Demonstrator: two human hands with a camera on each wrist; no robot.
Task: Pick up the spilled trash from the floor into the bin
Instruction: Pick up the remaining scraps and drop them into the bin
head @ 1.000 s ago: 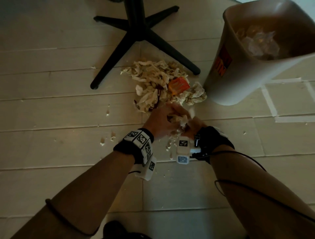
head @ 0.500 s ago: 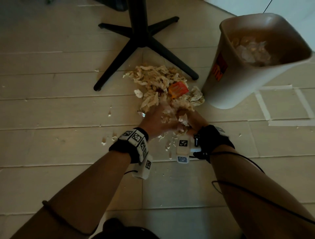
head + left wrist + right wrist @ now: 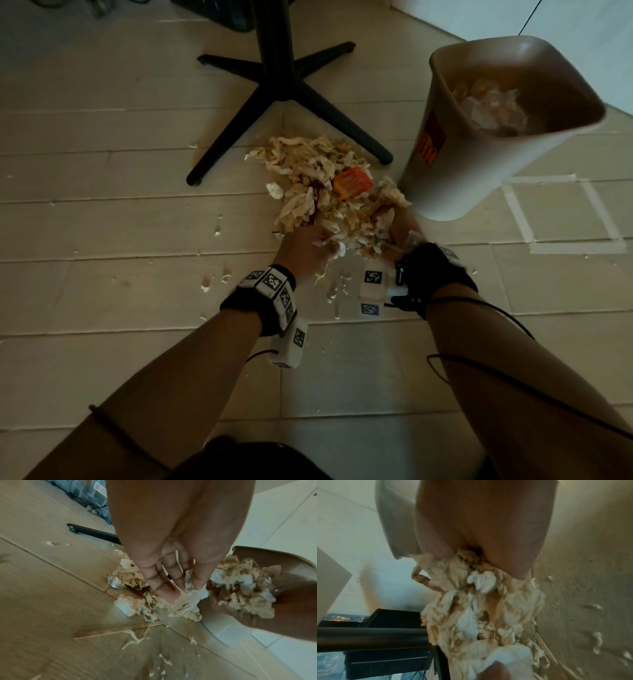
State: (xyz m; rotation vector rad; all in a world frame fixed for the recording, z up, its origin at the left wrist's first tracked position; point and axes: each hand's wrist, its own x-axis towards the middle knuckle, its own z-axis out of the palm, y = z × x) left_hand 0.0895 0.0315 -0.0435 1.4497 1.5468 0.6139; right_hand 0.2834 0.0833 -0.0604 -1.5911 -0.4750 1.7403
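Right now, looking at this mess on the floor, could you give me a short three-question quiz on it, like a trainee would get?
1. True or false: the bin is empty.
2. What bright thing lies among the pale shredded trash? A) an orange wrapper B) a blue bottle C) a green cup
3. Fill in: the right hand, with a clump of shreds in its palm, is nearer the ____ than the left hand is.

Key: 1 false, crumpled trash already lies inside; 2 A, the orange wrapper; 3 bin.
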